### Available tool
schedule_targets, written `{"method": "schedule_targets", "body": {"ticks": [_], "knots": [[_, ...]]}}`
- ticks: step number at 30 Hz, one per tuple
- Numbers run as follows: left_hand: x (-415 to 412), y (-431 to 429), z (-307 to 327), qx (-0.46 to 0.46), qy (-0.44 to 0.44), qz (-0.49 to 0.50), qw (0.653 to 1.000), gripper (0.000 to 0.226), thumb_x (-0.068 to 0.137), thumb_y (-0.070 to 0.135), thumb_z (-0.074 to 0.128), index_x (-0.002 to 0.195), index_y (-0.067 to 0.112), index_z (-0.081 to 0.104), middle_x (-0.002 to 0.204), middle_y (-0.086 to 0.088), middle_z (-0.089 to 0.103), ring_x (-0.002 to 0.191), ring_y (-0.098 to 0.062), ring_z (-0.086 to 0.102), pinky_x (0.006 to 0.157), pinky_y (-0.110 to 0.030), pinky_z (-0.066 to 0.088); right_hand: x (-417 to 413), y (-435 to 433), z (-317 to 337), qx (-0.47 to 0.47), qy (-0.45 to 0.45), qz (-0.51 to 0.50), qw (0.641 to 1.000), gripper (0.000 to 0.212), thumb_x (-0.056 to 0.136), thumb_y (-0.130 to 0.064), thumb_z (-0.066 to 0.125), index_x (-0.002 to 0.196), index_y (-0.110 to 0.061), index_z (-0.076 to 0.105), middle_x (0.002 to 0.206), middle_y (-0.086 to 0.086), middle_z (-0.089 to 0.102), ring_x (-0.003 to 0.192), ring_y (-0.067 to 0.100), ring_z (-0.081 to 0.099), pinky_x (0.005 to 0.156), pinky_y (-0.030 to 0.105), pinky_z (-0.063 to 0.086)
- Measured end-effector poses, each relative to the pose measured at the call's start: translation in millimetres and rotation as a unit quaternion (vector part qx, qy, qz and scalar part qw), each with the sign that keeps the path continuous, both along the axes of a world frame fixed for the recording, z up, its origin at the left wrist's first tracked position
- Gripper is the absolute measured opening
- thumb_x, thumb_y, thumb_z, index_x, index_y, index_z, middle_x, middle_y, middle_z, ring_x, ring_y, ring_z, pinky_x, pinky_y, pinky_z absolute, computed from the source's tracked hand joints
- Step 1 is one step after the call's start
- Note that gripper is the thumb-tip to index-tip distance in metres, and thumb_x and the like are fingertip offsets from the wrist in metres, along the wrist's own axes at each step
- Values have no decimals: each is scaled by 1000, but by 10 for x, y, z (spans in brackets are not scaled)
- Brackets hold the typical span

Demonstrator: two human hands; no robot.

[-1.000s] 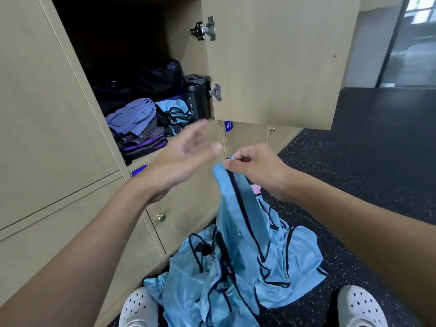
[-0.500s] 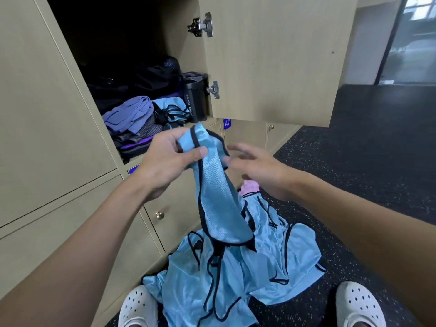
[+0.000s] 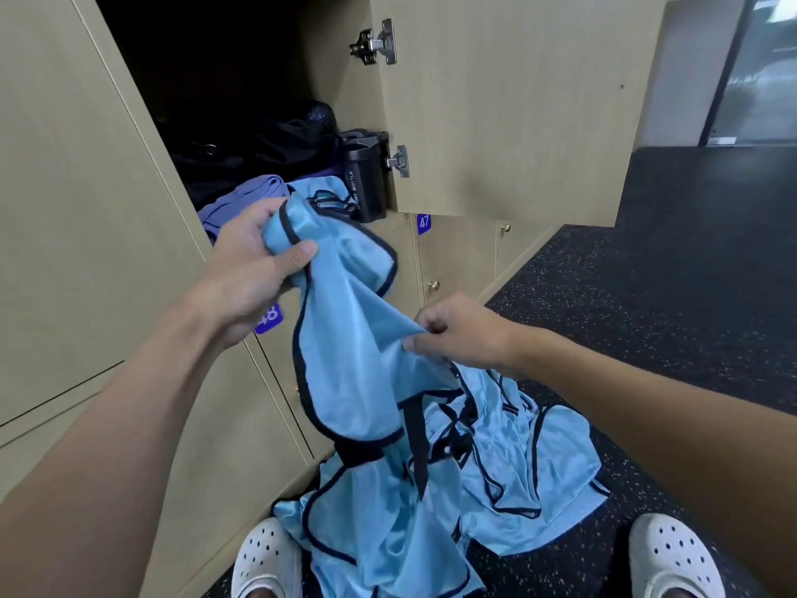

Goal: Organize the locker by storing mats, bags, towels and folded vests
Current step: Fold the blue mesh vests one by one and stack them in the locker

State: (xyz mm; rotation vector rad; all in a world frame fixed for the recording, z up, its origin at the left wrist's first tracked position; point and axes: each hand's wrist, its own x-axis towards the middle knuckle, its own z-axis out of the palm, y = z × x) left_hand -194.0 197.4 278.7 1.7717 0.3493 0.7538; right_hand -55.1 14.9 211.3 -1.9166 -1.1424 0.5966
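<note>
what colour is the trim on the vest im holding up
Black trim on a light blue vest, clearest in the head view.

Heap of vests [image 3: 560, 489] on speckled floor [image 3: 690, 317]

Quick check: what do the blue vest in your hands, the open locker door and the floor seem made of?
The blue vest: thin synthetic fabric, probably polyester mesh; slight sheen, limp drape, black binding. The locker door: likely laminated board; pale wood-grain print, matte. The floor: looks like rubber; dark, matte, light speckles.
</note>
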Motion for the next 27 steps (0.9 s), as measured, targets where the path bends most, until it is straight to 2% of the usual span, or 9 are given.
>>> {"method": "schedule_targets", "body": {"ticks": [3,6,9,11,14,17,21,24,27], "knots": [[-22,108,-91,218,161,149,951,61,88,6,69,139,29,44,134,-5,49,116,-18,53,86,-28,48,0,5,87,42,20,-33,998,32,93,-13,66,78,14,58,63,12,48,44,9,43,45,17,39],[4,-93,-154,182,188,-38,964,65,79,40,80,137,30,53,134,13,57,125,-2,54,108,-33,44,-25,50,156,78,69,-57,993,23,93,-9,65,83,11,62,60,12,55,37,11,51,40,20,45],[79,-384,-259,151,245,-176,941,57,78,44,76,129,26,61,121,13,69,112,0,64,103,-30,50,-106,87,245,100,128,-72,984,17,92,-7,65,85,8,62,59,11,56,38,19,56,38,23,47],[117,-432,-321,144,230,-178,946,33,86,26,72,117,16,68,109,-1,75,99,-13,70,90,-33,57,-145,103,294,125,167,-79,975,15,91,-6,66,81,4,63,67,15,62,43,21,60,45,26,55],[109,-388,-299,129,161,-114,972,7,90,8,68,96,6,72,92,-14,76,76,-13,69,73,-28,58,-153,70,344,161,212,-70,961,16,92,-10,66,89,5,65,81,18,62,59,23,62,60,30,61],[85,-349,-225,100,90,-88,987,6,92,2,65,92,4,70,84,-9,76,73,-13,69,73,-24,58,-82,13,291,128,195,-62,970,34,100,-31,54,101,0,67,85,9,68,74,19,64,64,28,53],[22,-332,-121,59,33,-95,993,9,94,1,59,93,2,68,77,-2,74,69,-10,68,66,-18,55,19,-103,105,-14,96,22,995,36,95,-45,56,114,-16,64,108,-2,68,98,13,63,89,32,51],[-11,-321,-58,35,5,-91,995,12,97,-1,54,92,2,65,69,3,72,58,-5,64,55,-11,48,-38,-132,7,-61,89,78,991,12,94,-28,64,85,-21,63,80,-10,62,75,5,56,78,25,47],[-41,-236,-13,33,2,-68,997,14,97,0,54,94,6,66,74,1,73,66,-9,66,62,-17,53,-63,-61,-39,-15,77,45,996,22,95,-18,63,74,-15,57,71,1,60,67,12,55,72,29,50]]}}
